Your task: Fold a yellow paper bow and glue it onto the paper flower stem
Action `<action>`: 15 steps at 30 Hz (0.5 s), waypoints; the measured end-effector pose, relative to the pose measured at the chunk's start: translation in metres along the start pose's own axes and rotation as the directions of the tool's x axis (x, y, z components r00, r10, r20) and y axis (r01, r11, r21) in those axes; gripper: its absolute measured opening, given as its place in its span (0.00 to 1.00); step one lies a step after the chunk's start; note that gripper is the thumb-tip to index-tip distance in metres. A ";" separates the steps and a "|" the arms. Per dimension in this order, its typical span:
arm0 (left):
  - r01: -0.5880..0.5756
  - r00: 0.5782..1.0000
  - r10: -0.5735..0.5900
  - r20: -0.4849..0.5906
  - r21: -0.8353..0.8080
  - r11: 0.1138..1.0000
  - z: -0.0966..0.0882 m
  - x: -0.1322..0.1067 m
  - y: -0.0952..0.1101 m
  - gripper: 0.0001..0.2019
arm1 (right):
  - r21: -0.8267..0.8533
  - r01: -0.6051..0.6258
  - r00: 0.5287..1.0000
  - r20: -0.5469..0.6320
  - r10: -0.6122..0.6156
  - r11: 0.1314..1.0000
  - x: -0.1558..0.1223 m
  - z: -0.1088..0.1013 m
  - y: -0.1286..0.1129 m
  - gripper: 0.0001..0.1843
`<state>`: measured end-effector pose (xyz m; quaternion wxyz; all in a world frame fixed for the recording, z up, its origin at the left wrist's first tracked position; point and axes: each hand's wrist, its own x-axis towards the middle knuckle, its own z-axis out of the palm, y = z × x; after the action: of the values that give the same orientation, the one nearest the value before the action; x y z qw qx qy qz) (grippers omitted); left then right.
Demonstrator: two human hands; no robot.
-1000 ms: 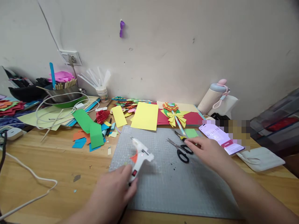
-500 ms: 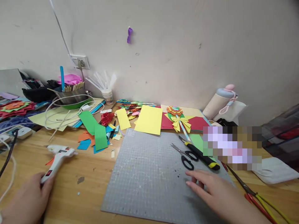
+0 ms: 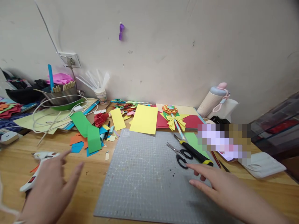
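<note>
My left hand [image 3: 50,185] is spread, thumb and forefinger well apart with nothing between them, over the left part of the wooden tabletop [image 3: 79,189]. Just beyond its back lies the white plastic glue gun with an orange trigger [image 3: 44,156], partly hidden by my hand, near the tabletop's left side. My right hand [image 3: 216,183] is above the right part of the grey gridded cutting mat [image 3: 142,174], fingers loosely parted and pinching nothing. Its forefinger reaches the black-handled steel scissors [image 3: 181,155]; I cannot tell whether it touches them. They lie near the mat's right edge, and beside them rests the black cutter with yellow ends [image 3: 197,154], slanting by the light green paper strip [image 3: 195,140].

Farther out, the yellow rectangular paper sheet [image 3: 144,119] overlaps the mat's far edge. To its right lies the layered orange-and-green paper flower with a striped stem and yellow bow [image 3: 175,119], its stem's lower end at that edge. Left of the mat's far-left corner, two folded green paper strips [image 3: 94,138] lie among blue and orange scraps [image 3: 78,147].
</note>
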<state>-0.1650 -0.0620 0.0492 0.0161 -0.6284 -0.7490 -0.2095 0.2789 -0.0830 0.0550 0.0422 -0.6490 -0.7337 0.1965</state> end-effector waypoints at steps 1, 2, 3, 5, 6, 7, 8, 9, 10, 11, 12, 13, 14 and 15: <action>-0.054 0.998 0.056 0.031 -0.058 0.997 0.003 -0.003 0.026 0.29 | -0.025 0.010 1.000 -0.021 -0.011 1.000 0.003 -0.005 -0.003 0.24; -0.104 0.989 0.117 0.086 -0.138 0.985 0.007 -0.007 0.050 0.29 | -0.055 0.021 0.998 -0.050 -0.023 0.998 0.007 -0.009 -0.007 0.25; -0.143 0.971 0.177 0.158 -0.205 0.968 0.013 -0.010 0.072 0.27 | -0.082 0.025 0.996 -0.083 -0.032 0.996 0.011 -0.012 -0.012 0.27; -0.266 0.895 0.346 0.282 -0.285 0.921 0.026 -0.016 0.108 0.23 | -0.123 0.023 0.991 -0.131 -0.039 0.992 0.020 -0.015 -0.020 0.30; -0.330 0.842 0.425 0.332 -0.306 0.893 0.033 -0.018 0.121 0.22 | -0.138 0.023 0.990 -0.134 -0.042 0.990 0.024 -0.014 -0.024 0.31; -0.386 0.792 0.488 0.367 -0.318 0.866 0.040 -0.019 0.132 0.22 | -0.152 0.028 0.992 -0.116 -0.046 0.988 0.027 -0.011 -0.028 0.32; -0.438 0.745 0.541 0.391 -0.326 0.838 0.048 -0.020 0.141 0.21 | -0.165 0.039 0.995 -0.082 -0.053 0.986 0.030 -0.008 -0.031 0.32; -0.492 0.701 0.592 0.398 -0.331 0.805 0.055 -0.020 0.147 0.19 | -0.176 0.056 0.997 -0.036 -0.063 0.983 0.032 -0.003 -0.033 0.33; -0.546 0.662 0.641 0.389 -0.336 0.767 0.062 -0.019 0.150 0.15 | -0.182 0.080 0.997 0.014 -0.079 0.980 0.033 0.002 -0.036 0.33; -0.587 0.630 0.679 0.376 -0.342 0.734 0.069 -0.018 0.153 0.11 | -0.181 0.109 0.993 0.059 -0.100 0.977 0.035 0.008 -0.038 0.32; -0.612 0.610 0.705 0.362 -0.350 0.709 0.074 -0.017 0.153 0.08 | -0.168 0.141 0.988 0.090 -0.128 0.976 0.036 0.013 -0.041 0.32; -0.623 0.599 0.720 0.351 -0.360 0.694 0.079 -0.017 0.152 0.08 | -0.137 0.173 0.982 0.106 -0.159 0.975 0.037 0.017 -0.043 0.31; -0.625 0.596 0.726 0.342 -0.370 0.688 0.083 -0.016 0.151 0.08 | -0.080 0.194 0.977 0.100 -0.186 0.978 0.040 0.021 -0.045 0.31; -0.621 0.599 0.727 0.336 -0.379 0.686 0.087 -0.015 0.149 0.09 | 0.019 0.206 0.975 0.082 -0.206 0.978 0.044 0.024 -0.048 0.31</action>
<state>0.0004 -0.0288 0.0095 -0.1544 -0.8934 -0.4061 -0.1142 0.2196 -0.0496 0.0405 0.0349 -0.5604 -0.7972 0.2219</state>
